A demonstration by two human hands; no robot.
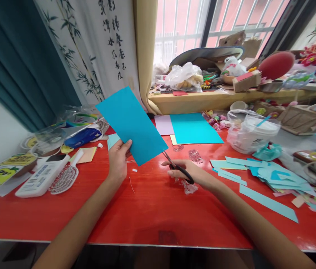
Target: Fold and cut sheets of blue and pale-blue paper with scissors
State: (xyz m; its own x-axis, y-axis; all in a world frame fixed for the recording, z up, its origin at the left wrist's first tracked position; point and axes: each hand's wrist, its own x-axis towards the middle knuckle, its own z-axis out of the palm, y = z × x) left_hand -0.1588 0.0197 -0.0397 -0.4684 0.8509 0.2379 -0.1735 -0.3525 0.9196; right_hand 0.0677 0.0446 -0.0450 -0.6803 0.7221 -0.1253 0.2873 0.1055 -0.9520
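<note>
Left grip point(118, 160) closed on blue sheet point(131, 125) — right grip point(191, 173) closed round scissors point(178, 168)

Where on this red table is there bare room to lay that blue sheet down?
Bare: the near strip of the table along its front edge, below the left hand holding the blue sheet and the right hand with scissors. Crowded: paper strips right, hairbrush left.

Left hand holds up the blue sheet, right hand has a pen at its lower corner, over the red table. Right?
Not quite. The right hand holds scissors, not a pen; their blades are at the lower corner of the blue sheet. The head view shows this. The rest stands: the left hand holds the sheet up over the red table.
</note>
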